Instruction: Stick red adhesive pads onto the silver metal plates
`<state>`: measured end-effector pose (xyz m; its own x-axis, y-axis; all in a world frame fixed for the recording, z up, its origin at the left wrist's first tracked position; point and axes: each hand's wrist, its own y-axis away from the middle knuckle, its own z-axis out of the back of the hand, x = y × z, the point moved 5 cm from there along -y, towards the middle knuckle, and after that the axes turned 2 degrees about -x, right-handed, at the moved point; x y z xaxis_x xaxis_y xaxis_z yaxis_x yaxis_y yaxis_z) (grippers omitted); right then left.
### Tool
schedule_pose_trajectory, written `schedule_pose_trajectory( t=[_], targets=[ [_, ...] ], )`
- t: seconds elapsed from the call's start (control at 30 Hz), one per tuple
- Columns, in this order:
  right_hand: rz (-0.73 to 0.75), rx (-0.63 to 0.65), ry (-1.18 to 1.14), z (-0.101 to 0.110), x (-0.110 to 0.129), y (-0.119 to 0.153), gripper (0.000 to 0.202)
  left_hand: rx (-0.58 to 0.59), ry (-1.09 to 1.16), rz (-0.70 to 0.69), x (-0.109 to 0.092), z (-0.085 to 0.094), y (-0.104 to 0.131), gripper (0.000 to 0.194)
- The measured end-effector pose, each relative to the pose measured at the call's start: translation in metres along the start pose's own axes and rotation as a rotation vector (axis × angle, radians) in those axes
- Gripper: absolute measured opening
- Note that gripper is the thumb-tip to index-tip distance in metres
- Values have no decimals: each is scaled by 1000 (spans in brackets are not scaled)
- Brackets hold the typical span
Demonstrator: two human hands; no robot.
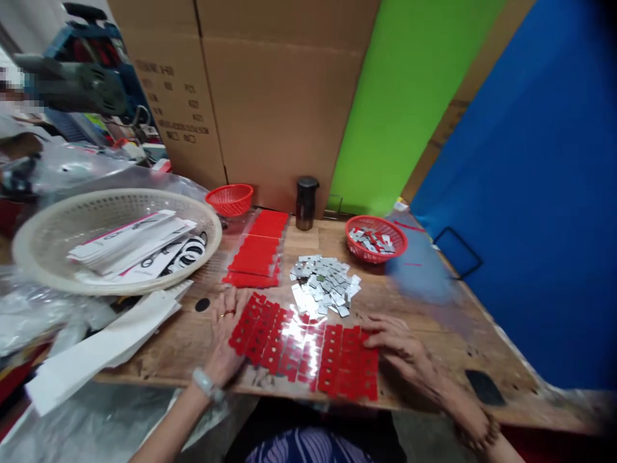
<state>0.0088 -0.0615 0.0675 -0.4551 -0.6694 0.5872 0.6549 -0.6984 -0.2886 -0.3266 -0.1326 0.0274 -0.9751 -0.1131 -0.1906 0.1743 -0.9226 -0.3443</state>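
Both hands, L [226, 334] & R [398, 344], spread flat on red sheet [303, 354] edges.

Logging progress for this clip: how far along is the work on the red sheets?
Done: metal plates in the red basket. In hand: left hand and right hand flat on the red sheet. Left: loose metal plate pile and stacked red sheets.
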Motion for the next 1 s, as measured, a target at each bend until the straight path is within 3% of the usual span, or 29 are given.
schedule_pose_trajectory(
  t=[0.13, 0.27, 0.43, 0.57, 0.7, 0.8, 0.9, 1.0],
  targets=[
    [-100, -67, 78, -2, -36, 18, 28, 130, -36, 23, -2, -2, 12, 55],
    [-149, -121, 133, 3, -57, 29, 31, 128, -108, 13, 2, 6, 19, 43],
    [-246, -182, 118, 14, -60, 44, 33, 96, -119, -12, 9, 16, 19, 38],
    [-245, -216, 108, 8, -50, 47, 28, 75, 13, -81, -20, 23, 21, 41],
    [-175, -130, 124, -10, -26, 28, 28, 162, 130, -199, -72, 15, 27, 46],
    [-86, -34, 176, -22, -4, -1, 34, 245, 162, -291, -99, 1, 31, 52],
    [63, 61, 241, -36, 13, -36, 41, 313, 157, -360, -108, -10, 36, 59],
    [166, 160, 293, -55, 16, -68, 38, 305, 140, -428, -108, -12, 44, 61]
  ],
)
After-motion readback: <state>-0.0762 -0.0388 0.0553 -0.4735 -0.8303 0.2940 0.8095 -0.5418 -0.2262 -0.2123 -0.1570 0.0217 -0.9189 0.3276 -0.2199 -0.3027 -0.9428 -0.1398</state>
